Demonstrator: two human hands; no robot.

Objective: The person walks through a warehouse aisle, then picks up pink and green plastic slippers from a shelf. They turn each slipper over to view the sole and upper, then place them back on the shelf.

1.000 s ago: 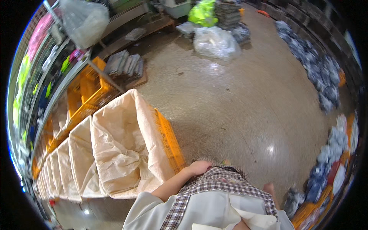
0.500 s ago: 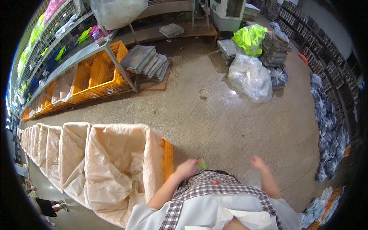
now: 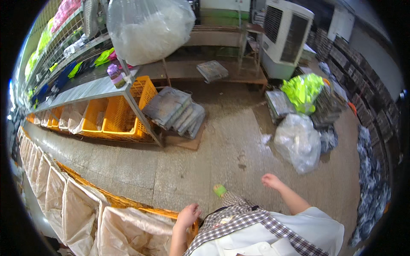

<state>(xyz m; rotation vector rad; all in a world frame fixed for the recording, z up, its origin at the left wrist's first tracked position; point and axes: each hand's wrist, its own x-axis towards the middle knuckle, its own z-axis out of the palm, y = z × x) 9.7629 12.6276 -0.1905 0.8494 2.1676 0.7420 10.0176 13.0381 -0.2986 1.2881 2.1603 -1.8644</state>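
My left hand (image 3: 188,214) hangs beside the corner of the nearest lined crate (image 3: 141,228), its fingers loosely bent and nothing seen in them. Whether it touches the crate's orange rim I cannot tell. This crate stands at the lower left, with pale cream cloth draped inside. In front of me, over the floor, my right hand (image 3: 272,181) is held out with slightly curled, empty fingers. A green shoe (image 3: 220,190) shows below the hem of my checked apron (image 3: 239,222).
A row of cloth-lined crates (image 3: 53,192) runs off to the left. Beyond it stand a grey workbench (image 3: 94,91) over orange crates, stacked flat slabs (image 3: 171,109), and an air cooler (image 3: 286,38). Plastic bags (image 3: 299,143) and a neon-yellow bundle (image 3: 303,91) lie at the right.
My view has swung up and forward, so the bench, slabs and cooler appear larger. The lined crates have shifted lower. Both hands have swung, and the green shoe shows more.
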